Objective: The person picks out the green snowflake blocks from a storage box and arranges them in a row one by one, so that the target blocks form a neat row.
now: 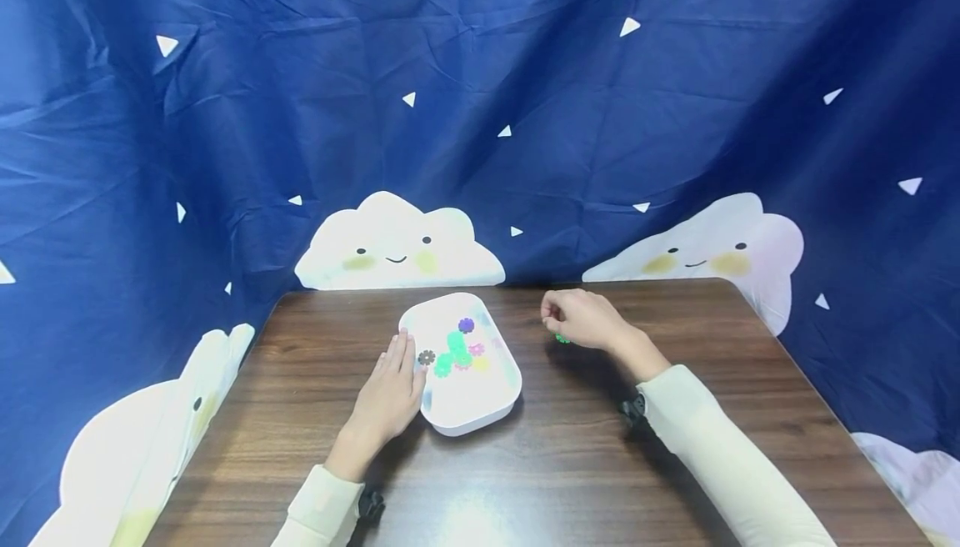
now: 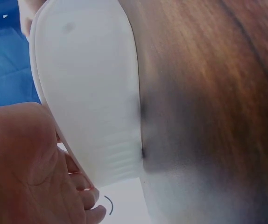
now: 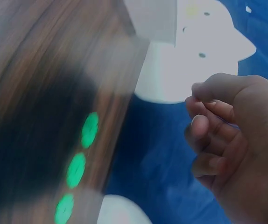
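Note:
My left hand (image 1: 390,384) lies along the left rim of a white tray (image 1: 468,409), its fingers straight and fingertips at the rim. In the left wrist view the hand (image 2: 22,163) is against the tray's side wall (image 2: 92,84). Inside the tray are small flower-shaped plastic discs: a purple disc (image 1: 466,325), a dark disc (image 1: 426,357), a yellow disc (image 1: 481,363), plus several green and pink ones. My right hand (image 1: 588,318) hovers right of the tray, fingers loosely curled, thumb near the index fingertip; no disc shows between them. Below it a green disc (image 1: 562,338) is partly hidden.
Three green discs, one of them the middle disc (image 3: 75,170), lie in a row on the wooden table (image 3: 12,60) in the right wrist view. Behind the table hangs a blue curtain (image 1: 525,72) with white cloud figures. Both wrists wear small dark devices.

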The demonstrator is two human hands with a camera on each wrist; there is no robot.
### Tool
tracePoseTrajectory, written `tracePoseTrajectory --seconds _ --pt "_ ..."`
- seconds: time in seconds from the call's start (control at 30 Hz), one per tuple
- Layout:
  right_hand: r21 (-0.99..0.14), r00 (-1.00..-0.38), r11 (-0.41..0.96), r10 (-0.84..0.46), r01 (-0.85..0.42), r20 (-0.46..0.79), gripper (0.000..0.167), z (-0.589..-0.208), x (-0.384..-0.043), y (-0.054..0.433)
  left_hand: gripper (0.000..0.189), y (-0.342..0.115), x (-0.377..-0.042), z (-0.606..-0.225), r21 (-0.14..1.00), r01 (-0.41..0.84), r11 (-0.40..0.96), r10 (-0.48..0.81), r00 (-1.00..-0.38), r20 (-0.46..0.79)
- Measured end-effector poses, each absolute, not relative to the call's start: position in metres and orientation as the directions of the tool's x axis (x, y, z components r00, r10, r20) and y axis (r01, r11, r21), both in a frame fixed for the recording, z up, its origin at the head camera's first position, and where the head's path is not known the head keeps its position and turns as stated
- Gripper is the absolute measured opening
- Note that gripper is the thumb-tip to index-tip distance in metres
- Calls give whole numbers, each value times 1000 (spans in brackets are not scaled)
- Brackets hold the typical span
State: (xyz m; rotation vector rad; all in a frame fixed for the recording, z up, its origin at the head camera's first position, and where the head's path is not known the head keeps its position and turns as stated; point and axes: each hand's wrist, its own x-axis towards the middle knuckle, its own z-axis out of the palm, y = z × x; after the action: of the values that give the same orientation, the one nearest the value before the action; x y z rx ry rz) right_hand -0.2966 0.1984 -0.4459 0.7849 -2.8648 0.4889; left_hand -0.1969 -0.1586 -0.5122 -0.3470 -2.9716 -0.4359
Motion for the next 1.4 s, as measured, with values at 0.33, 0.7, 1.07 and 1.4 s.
tracePoseTrajectory --seconds 0.33,0.7,1.07,1.4 --pt "-263 -815 772 -548 -579 187 6 -440 -296 145 66 -158 -198 -511 260 248 933 214 -965 152" --pt "-254 -758 717 -640 -649 130 6 -442 -307 97 65 -158 -196 -514 261 248 933 216 -965 146" --pt "-238 -723 692 -687 -682 74 9 -446 -320 54 66 -159 -198 -510 236 245 940 219 -967 133" --pt "-230 -760 744 -649 -628 -24 8 -455 -335 33 65 -159 -198 -511 249 264 932 229 -960 161"
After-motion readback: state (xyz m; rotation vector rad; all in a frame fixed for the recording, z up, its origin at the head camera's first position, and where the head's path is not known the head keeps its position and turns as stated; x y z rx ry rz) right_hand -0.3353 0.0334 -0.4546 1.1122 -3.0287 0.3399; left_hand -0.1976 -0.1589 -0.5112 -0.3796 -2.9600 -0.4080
